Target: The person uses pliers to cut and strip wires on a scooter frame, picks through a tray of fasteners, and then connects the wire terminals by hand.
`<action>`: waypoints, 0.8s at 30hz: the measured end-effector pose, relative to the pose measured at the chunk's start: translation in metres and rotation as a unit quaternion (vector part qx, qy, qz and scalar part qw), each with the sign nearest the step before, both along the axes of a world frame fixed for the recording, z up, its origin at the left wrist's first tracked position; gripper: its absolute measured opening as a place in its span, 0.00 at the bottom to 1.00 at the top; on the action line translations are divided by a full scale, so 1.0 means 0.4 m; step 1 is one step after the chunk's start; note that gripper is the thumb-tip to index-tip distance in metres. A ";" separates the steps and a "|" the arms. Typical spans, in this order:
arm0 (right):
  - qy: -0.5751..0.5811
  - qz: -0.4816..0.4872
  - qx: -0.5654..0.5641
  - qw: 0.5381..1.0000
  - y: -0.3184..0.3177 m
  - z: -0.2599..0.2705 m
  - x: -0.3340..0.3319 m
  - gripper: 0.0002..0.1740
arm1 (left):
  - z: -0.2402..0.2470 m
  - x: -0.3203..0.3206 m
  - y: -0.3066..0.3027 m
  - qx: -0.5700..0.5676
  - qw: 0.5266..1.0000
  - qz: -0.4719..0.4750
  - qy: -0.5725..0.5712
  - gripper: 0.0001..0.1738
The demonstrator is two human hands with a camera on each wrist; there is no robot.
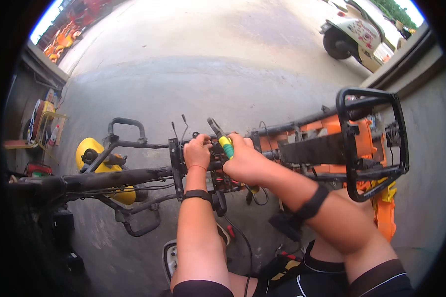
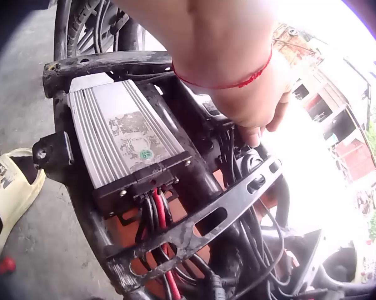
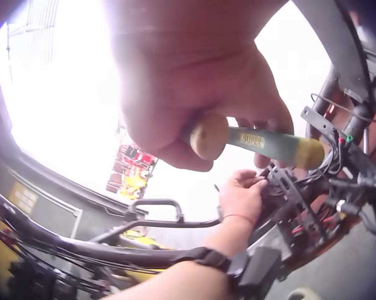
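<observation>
My right hand (image 1: pixel 245 158) grips a hand tool (image 1: pixel 226 146) with a green-and-yellow handle; its dark metal head points away from me. In the right wrist view the handle (image 3: pixel 263 142) carries a "SUPER" label. Just left of it, my left hand (image 1: pixel 198 152) reaches into a black vehicle frame, thumb and bent fingers pinching a small dark part largely hidden by them. In the left wrist view, those fingertips are beside black cables (image 2: pixel 231 153) and a slotted metal bracket (image 2: pixel 194 228). Nearer lies a finned silver box (image 2: pixel 128 134) with red and black wires.
A long black tube (image 1: pixel 119 177) runs left past yellow parts (image 1: pixel 89 151). To the right are orange panels (image 1: pixel 364 138) and a black tubular rack (image 1: pixel 349 148). A white scooter (image 1: pixel 359 34) stands at the upper right. A pale slipper (image 2: pixel 16 187) shows on the concrete floor.
</observation>
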State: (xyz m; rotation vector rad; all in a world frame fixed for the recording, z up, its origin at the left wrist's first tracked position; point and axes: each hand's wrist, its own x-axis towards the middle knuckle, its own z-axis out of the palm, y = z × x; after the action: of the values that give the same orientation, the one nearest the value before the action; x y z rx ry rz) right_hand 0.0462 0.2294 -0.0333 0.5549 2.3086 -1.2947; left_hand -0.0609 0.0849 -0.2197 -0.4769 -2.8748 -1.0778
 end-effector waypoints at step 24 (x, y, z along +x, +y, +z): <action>0.007 -0.194 -0.255 0.947 0.019 0.120 0.153 0.41 | 0.041 0.011 -0.015 -0.094 0.990 -0.104 0.013 0.09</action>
State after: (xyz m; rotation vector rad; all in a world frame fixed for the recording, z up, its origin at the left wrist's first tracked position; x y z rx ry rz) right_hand 0.1072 0.2371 0.0146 0.8372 1.8081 -1.9971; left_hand -0.0565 0.0788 -0.2034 -0.8100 -2.9689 -0.8165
